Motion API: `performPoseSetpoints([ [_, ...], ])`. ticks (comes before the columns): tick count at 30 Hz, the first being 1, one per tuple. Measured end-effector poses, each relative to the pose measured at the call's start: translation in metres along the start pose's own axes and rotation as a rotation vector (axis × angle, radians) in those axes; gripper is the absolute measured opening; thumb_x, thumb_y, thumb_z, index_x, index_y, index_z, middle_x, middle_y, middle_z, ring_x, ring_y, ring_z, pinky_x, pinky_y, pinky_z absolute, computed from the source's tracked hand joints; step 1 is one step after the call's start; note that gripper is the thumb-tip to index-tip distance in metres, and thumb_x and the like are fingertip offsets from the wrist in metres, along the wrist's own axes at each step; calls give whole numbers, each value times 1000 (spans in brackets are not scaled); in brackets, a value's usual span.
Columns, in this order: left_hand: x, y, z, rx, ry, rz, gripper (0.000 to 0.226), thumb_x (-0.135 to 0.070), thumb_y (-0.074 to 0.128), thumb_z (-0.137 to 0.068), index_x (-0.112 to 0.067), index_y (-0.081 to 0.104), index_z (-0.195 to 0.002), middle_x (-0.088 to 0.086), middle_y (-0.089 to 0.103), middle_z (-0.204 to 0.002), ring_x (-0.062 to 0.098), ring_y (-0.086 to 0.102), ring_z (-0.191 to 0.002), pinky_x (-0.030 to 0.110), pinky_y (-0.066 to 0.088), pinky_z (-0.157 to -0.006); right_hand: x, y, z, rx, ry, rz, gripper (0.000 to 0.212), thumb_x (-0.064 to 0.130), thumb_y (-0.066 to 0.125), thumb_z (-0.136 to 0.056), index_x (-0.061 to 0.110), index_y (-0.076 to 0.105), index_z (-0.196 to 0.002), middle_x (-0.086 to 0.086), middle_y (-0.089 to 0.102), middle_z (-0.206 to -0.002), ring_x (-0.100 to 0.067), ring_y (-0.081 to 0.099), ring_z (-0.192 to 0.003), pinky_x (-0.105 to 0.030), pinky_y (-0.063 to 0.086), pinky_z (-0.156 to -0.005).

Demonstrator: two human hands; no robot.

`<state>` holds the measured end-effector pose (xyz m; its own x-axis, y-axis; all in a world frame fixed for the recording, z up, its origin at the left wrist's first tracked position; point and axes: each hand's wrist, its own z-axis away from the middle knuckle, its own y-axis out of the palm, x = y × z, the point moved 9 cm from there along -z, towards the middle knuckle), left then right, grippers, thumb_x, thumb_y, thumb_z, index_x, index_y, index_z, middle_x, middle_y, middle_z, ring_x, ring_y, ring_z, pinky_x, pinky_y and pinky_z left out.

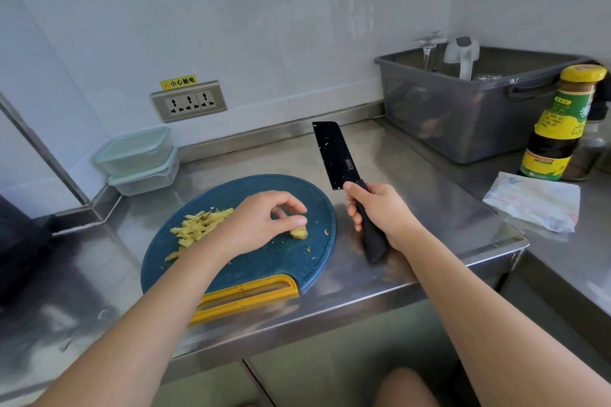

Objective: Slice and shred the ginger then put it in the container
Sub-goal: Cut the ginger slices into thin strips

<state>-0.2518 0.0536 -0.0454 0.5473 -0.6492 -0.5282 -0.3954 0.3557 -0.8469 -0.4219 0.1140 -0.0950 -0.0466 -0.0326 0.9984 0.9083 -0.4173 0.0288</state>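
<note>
Hands working ginger on a blue cutting board at the frame's centre.

The left hand is pinching a small ginger piece between fingertips on the board, with the shredded ginger lying just left of it. The right hand is gripping a black knife by its handle, blade lifted clear over the steel tabletop. Two stacked lidded containers are sitting at centre left, near the wall. A wall socket above them is carrying a yellow label reading "小心触电". At upper right, a grey bin is standing beside a sauce bottle, whose label is too blurred to read, and a crumpled cloth.
</note>
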Motion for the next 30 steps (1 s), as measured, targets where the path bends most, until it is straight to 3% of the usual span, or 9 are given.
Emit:
performPoseSetpoints([
  [5, -3, 0, 6, -6, 16, -59, 28, -33, 75, -77, -33, 65, -103, -21, 59, -96, -9, 55, -82, 20, 48, -74, 1, 1, 1, -2, 2, 4, 27, 28, 55, -95, 10, 53, -75, -1, 55, -53, -14, 44, -41, -25, 44, -46],
  [11, -9, 6, 7, -5, 55, -152, 19, -25, 69, -84, -30, 67, -102, -15, 61, -91, -3, 59, -78, 14, 47, -70, 0, 0, 1, -5, 11, 13, 27, 29, 54, -95, 10, 54, -76, -2, 56, -54, -14, 44, -41, -26, 44, -47],
  [18, -11, 9, 9, -16, 101, -239, 20, -26, 63, -88, -29, 69, -107, -13, 60, -94, 2, 57, -81, 23, 50, -75, 0, 0, 0, -4, 16, 14, 27, 29, 55, -95, 11, 54, -76, -2, 56, -54, -15, 45, -41, -26, 44, -47],
  [21, -9, 9, 11, -38, 89, -195, 32, -24, 66, -86, -32, 63, -117, -15, 60, -103, -2, 59, -83, 18, 50, -76, 1, 3, 1, 11, 18, 49, 28, 29, 54, -95, 10, 55, -75, -2, 56, -54, -14, 45, -42, -25, 45, -47],
  [26, -1, 4, 26, -185, 36, -124, 47, -26, 73, -80, -32, 52, -122, -19, 50, -106, -6, 57, -78, 7, 43, -65, 1, 11, 1, 104, 52, 127, 28, 28, 53, -96, 8, 53, -77, -2, 55, -54, -12, 45, -41, -24, 43, -44],
  [30, 8, 8, 40, -359, 16, -36, 38, -23, 74, -79, -25, 56, -113, -13, 55, -107, 1, 57, -85, 14, 49, -73, 15, 15, 12, 146, 36, 302, 26, 25, 50, -98, 7, 48, -79, -5, 55, -56, -13, 45, -37, -22, 42, -40],
])
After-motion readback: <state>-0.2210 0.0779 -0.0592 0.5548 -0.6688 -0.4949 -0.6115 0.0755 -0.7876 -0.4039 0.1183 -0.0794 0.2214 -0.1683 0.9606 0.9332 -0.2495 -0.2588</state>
